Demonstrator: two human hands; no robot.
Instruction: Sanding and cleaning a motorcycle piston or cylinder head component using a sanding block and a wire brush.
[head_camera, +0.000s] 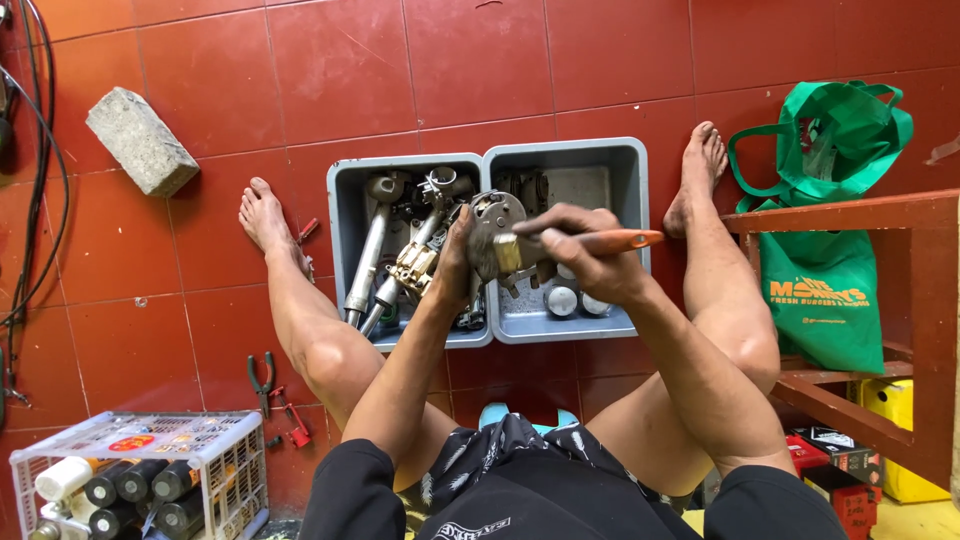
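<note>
brushing a metal part (497, 240) over grey tubs (600, 160)

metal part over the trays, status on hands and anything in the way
Left hand grips round metal part. Right hand holds orange-handled brush on it. Grey trays below, nothing blocking.

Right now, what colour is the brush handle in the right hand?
Orange, clearest in the head view: brush handle in right hand.
</note>
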